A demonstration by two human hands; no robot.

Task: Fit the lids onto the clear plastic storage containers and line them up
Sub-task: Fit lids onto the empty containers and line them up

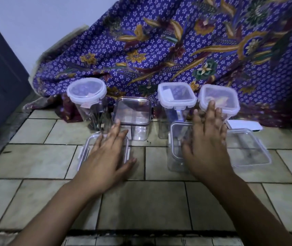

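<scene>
Here, on the tiled floor, seven clear containers stand in two loose rows before a purple patterned cloth. The left hand lies flat on the lid of the front left container, its fingers straight and slightly spread, the thumb out to the side near the lid's right edge. The right hand is over the front middle container, fingers straight and close together. It is blurred, so I cannot tell whether it touches the rim below. Its fingertips overlap the near edge of the back right container. Just to the right sits a low wide container with a clear lid on top, and a flat white piece lies behind it. In the back row a round white-lidded jar stands at the left, then a dark-rimmed square container, then a tall square container with a white lid, touching the back right one.
</scene>
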